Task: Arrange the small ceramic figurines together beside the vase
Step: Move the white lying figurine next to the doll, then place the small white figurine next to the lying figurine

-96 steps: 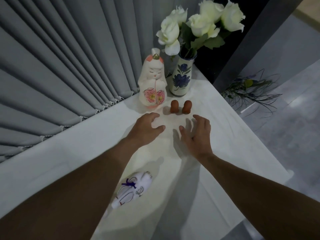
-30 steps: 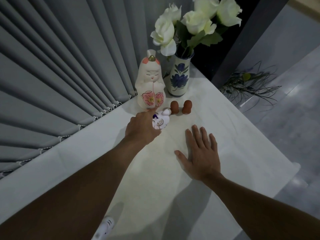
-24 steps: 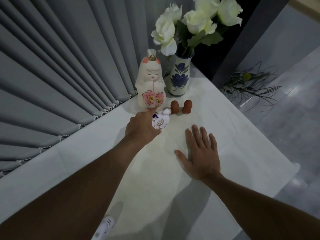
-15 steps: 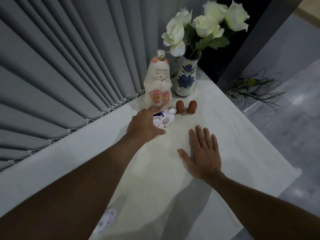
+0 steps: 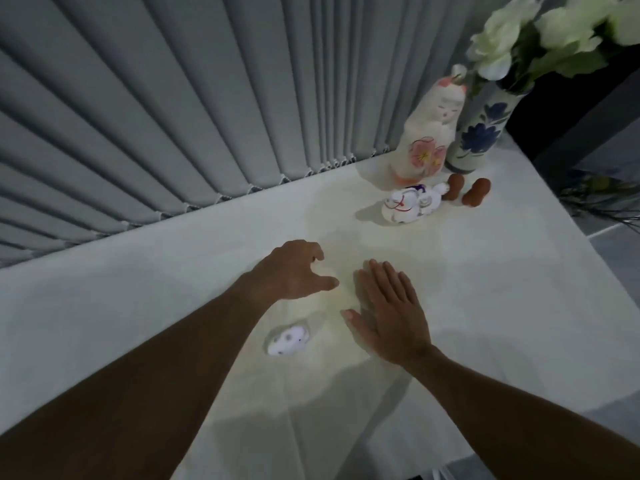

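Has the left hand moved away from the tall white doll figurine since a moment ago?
Yes. The left hand has pulled back toward the person, away from the tall white doll figurine, leaving the white painted animal figurine lying beside it.

A white table [image 5: 502,306] holds a vase [image 5: 479,133], a tall doll [image 5: 427,140] just beside it, two brown figures [image 5: 465,190], and a white figurine [image 5: 410,204] (lying down). Another small white figurine [image 5: 287,341] sits well apart. The right hand [image 5: 389,315] rests flat.
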Motion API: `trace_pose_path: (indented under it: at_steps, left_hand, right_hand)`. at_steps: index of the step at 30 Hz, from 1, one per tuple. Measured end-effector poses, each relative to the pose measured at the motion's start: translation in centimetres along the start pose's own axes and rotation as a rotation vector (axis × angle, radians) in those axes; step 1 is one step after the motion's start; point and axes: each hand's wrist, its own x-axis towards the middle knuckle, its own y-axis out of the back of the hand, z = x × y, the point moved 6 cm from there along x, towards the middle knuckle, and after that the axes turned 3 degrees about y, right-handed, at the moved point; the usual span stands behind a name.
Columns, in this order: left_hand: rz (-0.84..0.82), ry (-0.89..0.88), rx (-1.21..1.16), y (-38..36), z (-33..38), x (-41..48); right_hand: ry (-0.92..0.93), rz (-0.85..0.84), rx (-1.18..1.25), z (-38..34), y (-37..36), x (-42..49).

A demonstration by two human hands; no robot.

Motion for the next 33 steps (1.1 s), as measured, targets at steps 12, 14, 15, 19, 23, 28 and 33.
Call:
trace_pose_path:
  at_steps: [12,14,15,19,23,28,33]
  left_hand:
    - [-0.146,-0.105,-0.023,-6.9,-9.2,-6.3]
    - [-0.103,-0.143,-0.034,-7.5,-9.2,-6.1]
    - [-0.081,-0.158,-0.035,-7.6,-9.1,-6.0]
    - [-0.005,-0.191,-0.037,-7.3,-8.9,-5.3]
    - [0.057,-0.204,-0.026,-6.1,-8.0,-3.8]
    - [0.115,-0.185,-0.051,-3.4,-5.6,-0.8]
    - [0.125,-0.197,-0.008,-0.5,-1.4,3.1]
  right_hand:
    - [-0.058,-0.078,-0.121,-3.0,-2.7,-0.6]
    - [-0.064,-0.072,-0.119,-3.0,-2.7,-0.6]
    - [-0.065,-0.065,-0.113,-3.0,-2.7,-0.6]
    - [-0.06,-0.042,-0.096,-3.0,-2.5,-0.6]
    - [-0.056,0.005,-0.055,-2.9,-2.1,-0.5]
    - [-0.116,0.095,0.025,-0.2,-0.6,0.5]
    - [-0.27,0.08,-0.021,6.5,1.9,2.0]
